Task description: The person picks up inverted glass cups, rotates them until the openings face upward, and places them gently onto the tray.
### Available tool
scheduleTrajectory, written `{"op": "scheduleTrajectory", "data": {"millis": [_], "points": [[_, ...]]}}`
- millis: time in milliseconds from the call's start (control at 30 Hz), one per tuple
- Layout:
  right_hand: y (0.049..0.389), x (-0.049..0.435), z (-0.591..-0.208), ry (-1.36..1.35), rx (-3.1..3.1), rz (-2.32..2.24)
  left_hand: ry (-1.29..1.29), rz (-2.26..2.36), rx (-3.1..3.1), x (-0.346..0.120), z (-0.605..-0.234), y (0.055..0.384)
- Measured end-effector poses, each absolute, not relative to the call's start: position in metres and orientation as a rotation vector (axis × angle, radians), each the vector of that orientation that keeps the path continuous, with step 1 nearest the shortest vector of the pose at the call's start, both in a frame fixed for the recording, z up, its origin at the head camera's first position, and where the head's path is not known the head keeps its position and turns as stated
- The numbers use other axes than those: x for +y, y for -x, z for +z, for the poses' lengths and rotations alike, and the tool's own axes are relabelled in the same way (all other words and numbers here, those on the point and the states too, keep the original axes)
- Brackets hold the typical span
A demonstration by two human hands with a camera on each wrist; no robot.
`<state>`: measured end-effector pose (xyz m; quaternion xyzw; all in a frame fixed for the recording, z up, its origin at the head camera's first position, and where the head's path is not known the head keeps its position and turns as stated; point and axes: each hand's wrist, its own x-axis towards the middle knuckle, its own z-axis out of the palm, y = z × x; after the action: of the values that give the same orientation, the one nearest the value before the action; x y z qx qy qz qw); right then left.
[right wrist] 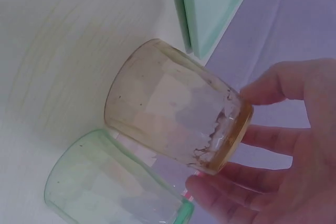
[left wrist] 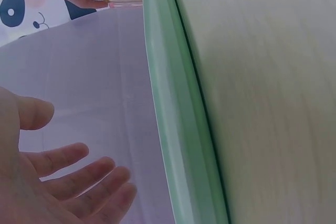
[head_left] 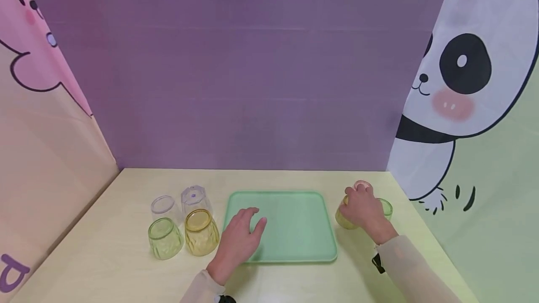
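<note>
At the right of the head view, my right hand (head_left: 364,207) is over an upside-down yellow glass (head_left: 344,220). Seen from the right wrist, thumb and fingers pinch this glass around its thick base, and its rim is down at the table. A green glass (right wrist: 115,182) stands beside it, also upside down, and a pink glass (head_left: 362,183) is partly hidden behind the hand. My left hand (head_left: 241,237) hovers over the left part of a mint-green tray (head_left: 290,228), fingers spread and holding nothing.
Left of the tray stand several upturned glasses: a green one (head_left: 165,240), a yellow one (head_left: 202,234) and two pale violet ones, one nearer the left (head_left: 163,207) and one behind the yellow (head_left: 195,200). A purple backdrop (head_left: 252,83) rises behind the table (head_left: 126,275).
</note>
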<state>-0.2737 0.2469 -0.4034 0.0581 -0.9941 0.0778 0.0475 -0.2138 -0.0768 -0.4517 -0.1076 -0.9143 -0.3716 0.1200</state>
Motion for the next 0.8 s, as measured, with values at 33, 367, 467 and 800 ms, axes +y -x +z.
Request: {"op": "scheduleTrajectory", "data": {"millis": [33,367,467,800], "points": [[0.274,0.247,-0.404,-0.179,-3.035,0.241,0.309,-1.085,-2.672,-0.077,-0.452,0.214],[0.276,0.250,-0.407,-0.210,-3.021,0.276,0.260,-1.225,-2.644,-0.075,-0.456,0.218],[0.275,0.250,-0.406,-0.210,-3.011,0.289,0.254,-1.291,-2.606,-0.073,-0.458,0.221],[0.269,0.254,-0.404,-0.191,-2.970,0.424,0.227,-1.408,-2.520,-0.064,-0.460,0.225]]}}
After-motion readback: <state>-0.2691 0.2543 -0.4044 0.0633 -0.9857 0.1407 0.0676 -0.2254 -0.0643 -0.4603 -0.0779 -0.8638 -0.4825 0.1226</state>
